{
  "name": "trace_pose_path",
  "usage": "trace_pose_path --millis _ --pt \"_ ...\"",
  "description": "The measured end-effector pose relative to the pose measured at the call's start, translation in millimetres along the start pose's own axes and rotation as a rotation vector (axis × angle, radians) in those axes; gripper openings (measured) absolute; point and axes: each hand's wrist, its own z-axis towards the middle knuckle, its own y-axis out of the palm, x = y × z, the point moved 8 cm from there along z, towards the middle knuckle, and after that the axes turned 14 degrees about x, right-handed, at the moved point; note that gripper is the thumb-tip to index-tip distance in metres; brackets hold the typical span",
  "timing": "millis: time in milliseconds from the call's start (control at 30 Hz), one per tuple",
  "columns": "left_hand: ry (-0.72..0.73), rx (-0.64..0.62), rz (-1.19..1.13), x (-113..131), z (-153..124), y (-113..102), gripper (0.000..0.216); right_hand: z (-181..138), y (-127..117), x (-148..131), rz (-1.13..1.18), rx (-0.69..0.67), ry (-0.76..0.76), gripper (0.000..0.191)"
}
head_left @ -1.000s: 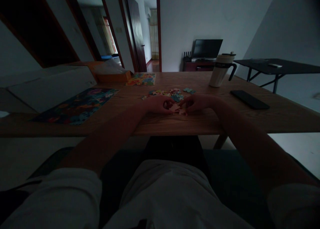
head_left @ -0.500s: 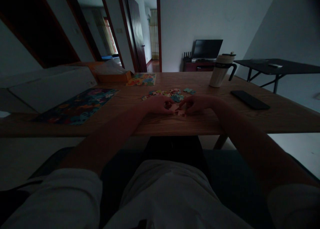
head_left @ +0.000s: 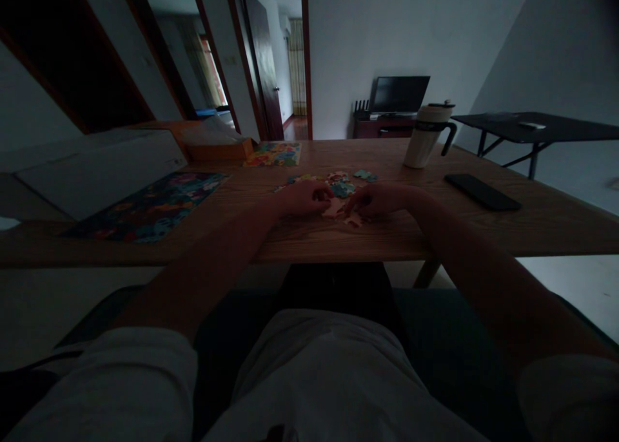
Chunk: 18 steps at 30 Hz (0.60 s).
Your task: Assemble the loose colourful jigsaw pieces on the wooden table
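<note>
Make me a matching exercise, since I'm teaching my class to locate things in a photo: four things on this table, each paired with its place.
Things:
1. tumbler
2. phone
3. loose puzzle pieces
4. dark puzzle board

Places:
A. lying flat near the right end of the table
B. left side, beside the white box
C. standing at the far edge, right of centre
D. middle, just beyond both hands

Pairs: 1-C, 2-A, 3-D, 4-B

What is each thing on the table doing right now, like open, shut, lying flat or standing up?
Left hand: fingers curled on puzzle pieces.
Right hand: fingers curled by small joined pieces.
Loose puzzle pieces: scattered flat.
Mug: upright, lid on.
Phone: flat, screen dark.
Colourful puzzle board: lying flat.
Monitor: off.
Door: open.
</note>
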Motion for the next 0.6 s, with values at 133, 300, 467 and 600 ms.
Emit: trace_pose_path --millis 133,300,467,600 --pt "-0.016 -0.039 -0.014 2.4 -2.7 -0.1 0.035 3.5 -6.4 13.5 -0.017 0.096 0.054 0.04" --pt "0.015 -0.064 -0.019 8.1 -5.9 1.0 0.033 -1.8 -12.9 19.1 -0.022 0.081 0.068 0.036" --pt "0.017 -0.029 -0.036 2.9 -3.1 1.4 0.034 -9.8 -8.9 10.8 -0.065 -0.021 0.111 0.051" --pt "-0.022 0.024 -0.082 -3.9 0.7 -2.3 0.033 -8.3 -5.0 -8.0 -0.017 -0.014 0.023 0.051"
